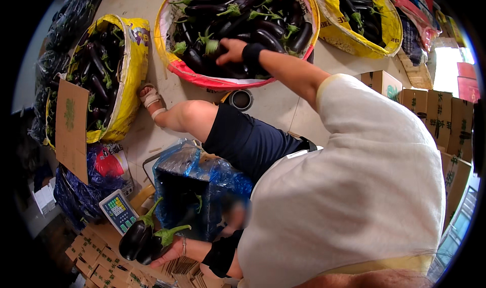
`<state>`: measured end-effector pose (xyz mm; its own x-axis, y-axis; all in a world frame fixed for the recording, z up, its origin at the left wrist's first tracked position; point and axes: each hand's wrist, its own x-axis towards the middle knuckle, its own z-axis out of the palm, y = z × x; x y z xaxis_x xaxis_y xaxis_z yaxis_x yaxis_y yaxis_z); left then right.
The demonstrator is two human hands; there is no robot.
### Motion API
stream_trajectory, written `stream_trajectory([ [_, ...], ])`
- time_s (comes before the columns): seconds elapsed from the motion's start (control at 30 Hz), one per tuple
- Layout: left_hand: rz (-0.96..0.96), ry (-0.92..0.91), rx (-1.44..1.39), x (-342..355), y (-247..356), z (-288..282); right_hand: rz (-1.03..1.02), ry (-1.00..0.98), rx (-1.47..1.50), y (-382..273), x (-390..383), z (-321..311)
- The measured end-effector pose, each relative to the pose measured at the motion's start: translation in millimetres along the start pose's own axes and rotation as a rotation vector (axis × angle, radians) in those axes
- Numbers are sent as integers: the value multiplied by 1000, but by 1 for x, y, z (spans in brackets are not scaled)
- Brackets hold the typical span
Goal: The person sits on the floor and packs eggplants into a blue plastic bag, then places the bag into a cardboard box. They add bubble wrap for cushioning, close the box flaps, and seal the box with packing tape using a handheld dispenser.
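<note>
The left hand (169,252) cups eggplants (134,240) outside the big basket (212,80), maybe so none drop; inside the basket, the right hand (232,52) touches another, grip hard to tell.

Right arm (296,79) reaching out, elbow nearly straight; right hand (233,51) at far end, fingers bent, back of hand uppermost. Left forearm (196,247) extended lower down; left hand (168,253) cupped, palm turned up, fingers mostly hidden.
</note>
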<state>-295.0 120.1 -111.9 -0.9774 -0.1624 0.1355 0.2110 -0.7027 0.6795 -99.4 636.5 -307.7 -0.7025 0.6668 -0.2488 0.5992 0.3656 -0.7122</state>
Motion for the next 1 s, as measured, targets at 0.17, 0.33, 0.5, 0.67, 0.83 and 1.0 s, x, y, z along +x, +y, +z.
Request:
stream_trajectory([
  [0.17,-84,-96,9,5,-11,0,173,-169,941,8,-11,-63],
  [0.33,-87,-11,-6,-1,-20,12,226,125,295,-6,-4,-76],
  [0.5,-145,-101,22,2,0,-6,40,161,-169,-19,34,-86],
  [0.67,10,44,48,-2,8,-18,-433,691,-376,-75,64,-28],
  [0.83,15,96,70,-5,20,-34,74,180,-397,-86,100,61],
  [1.0,-85,-114,57,-7,41,-39,231,100,-302,-93,86,58],
])
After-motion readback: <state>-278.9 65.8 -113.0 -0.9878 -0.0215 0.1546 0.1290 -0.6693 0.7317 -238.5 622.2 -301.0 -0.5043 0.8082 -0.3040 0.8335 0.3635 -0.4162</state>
